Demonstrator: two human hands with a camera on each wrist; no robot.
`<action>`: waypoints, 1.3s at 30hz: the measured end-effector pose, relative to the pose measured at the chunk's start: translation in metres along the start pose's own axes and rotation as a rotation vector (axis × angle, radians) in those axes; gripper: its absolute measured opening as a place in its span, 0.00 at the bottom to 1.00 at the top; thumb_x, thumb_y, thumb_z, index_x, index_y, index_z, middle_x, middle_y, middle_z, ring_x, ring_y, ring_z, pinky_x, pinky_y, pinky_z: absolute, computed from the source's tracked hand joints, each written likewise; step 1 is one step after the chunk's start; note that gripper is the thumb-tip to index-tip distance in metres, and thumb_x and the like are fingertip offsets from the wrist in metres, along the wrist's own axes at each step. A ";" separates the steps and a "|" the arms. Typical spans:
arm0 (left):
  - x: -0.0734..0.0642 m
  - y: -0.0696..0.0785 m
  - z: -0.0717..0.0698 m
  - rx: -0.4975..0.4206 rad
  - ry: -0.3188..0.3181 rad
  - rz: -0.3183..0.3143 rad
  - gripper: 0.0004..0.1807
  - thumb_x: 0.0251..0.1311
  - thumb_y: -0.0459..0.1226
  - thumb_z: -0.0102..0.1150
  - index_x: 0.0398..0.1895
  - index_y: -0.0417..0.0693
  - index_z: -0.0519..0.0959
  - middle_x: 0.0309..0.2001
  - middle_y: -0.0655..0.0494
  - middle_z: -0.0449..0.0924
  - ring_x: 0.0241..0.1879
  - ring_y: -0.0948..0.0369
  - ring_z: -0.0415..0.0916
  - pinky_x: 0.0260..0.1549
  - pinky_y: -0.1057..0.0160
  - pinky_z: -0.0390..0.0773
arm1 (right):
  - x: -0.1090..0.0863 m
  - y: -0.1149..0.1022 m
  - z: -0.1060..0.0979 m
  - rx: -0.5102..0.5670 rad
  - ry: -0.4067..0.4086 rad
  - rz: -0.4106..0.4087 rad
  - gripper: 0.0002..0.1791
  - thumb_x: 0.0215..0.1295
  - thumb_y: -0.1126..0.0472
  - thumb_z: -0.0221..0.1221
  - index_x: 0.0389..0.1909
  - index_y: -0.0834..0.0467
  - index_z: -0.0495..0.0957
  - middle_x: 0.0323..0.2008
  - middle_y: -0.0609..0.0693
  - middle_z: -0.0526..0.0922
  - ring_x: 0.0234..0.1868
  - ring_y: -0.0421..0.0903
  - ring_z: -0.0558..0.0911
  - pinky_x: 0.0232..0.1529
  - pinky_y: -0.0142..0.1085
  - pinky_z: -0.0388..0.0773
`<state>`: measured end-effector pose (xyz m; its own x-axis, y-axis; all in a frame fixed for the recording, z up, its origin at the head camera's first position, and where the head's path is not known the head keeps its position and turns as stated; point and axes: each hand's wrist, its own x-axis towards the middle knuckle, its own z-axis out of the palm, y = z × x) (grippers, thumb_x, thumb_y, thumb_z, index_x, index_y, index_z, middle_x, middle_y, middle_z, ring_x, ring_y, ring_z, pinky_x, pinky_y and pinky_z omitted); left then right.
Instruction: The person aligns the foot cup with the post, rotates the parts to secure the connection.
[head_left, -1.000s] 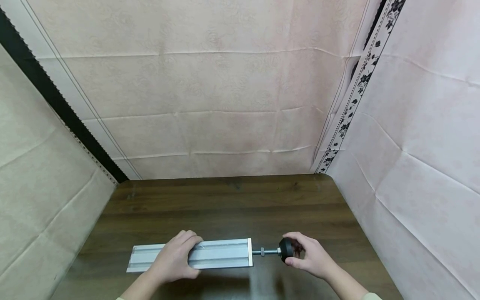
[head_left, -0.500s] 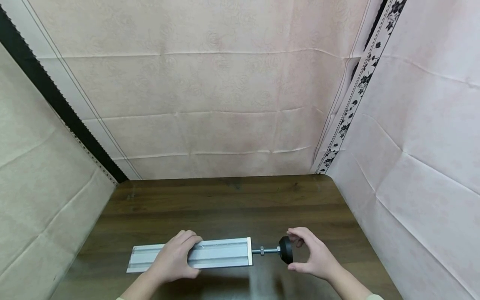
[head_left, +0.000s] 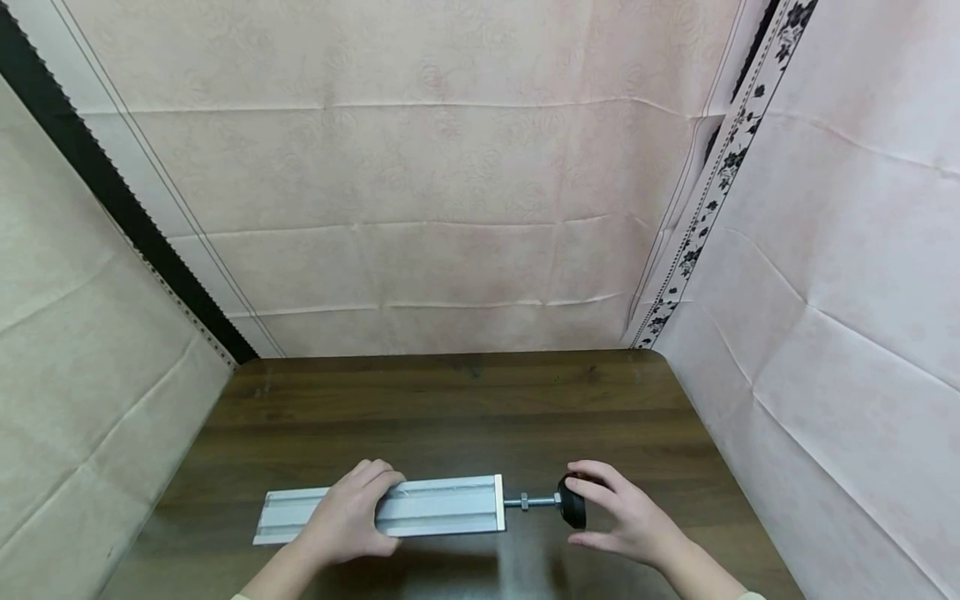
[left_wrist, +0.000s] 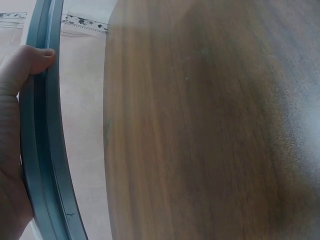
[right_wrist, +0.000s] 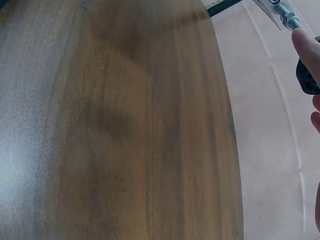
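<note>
A silver aluminium profile [head_left: 442, 507] is held level in the head view, with a pale end plate [head_left: 499, 503] on its right. My left hand [head_left: 348, 517] grips the profile across its middle, thumb on the near side; the left wrist view shows the thumb [left_wrist: 42, 59] pressed on the grooved face. From the end plate sticks a threaded bolt [head_left: 542, 502] with nuts, ending in a black levelling foot [head_left: 572, 502]. Around this foot my right hand [head_left: 626, 517] is spread, its fingers reaching over the top and its thumb just below the lower edge.
A brown wood-grain table [head_left: 465, 400] lies under the work. Pale creased cloth [head_left: 450, 183] hangs behind its far edge and along both sides, with a black strip [head_left: 127, 187] at the left and a floral border [head_left: 705, 208] at the right.
My right hand let go of the foot and drew back, fingers spread; now the fingers have come forward over it again. The left hand and the profile have hardly moved.
</note>
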<state>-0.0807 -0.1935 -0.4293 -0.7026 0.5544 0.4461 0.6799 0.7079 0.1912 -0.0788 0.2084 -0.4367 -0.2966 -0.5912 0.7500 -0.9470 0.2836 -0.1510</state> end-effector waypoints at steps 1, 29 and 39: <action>0.000 0.000 0.000 0.001 0.003 0.001 0.34 0.19 0.49 0.75 0.38 0.48 0.78 0.37 0.66 0.72 0.36 0.65 0.67 0.34 0.65 0.73 | 0.000 0.000 0.000 -0.004 0.001 -0.002 0.35 0.51 0.47 0.67 0.52 0.68 0.72 0.52 0.64 0.71 0.49 0.53 0.75 0.52 0.31 0.70; -0.002 -0.001 0.003 -0.009 0.002 -0.003 0.35 0.18 0.50 0.75 0.39 0.50 0.78 0.38 0.67 0.71 0.36 0.67 0.67 0.34 0.66 0.72 | -0.002 -0.006 0.002 0.093 -0.039 0.242 0.36 0.49 0.51 0.70 0.58 0.60 0.70 0.50 0.52 0.73 0.40 0.39 0.74 0.39 0.23 0.70; 0.001 -0.001 0.000 0.000 0.007 0.015 0.34 0.20 0.50 0.74 0.39 0.48 0.78 0.38 0.65 0.71 0.36 0.65 0.67 0.34 0.65 0.72 | 0.028 -0.027 -0.012 0.173 -0.036 0.347 0.34 0.45 0.62 0.71 0.56 0.59 0.70 0.43 0.56 0.74 0.32 0.38 0.74 0.32 0.29 0.72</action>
<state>-0.0817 -0.1938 -0.4289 -0.6912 0.5616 0.4547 0.6900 0.6999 0.1844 -0.0602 0.1929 -0.4039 -0.6041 -0.5093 0.6130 -0.7956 0.3413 -0.5005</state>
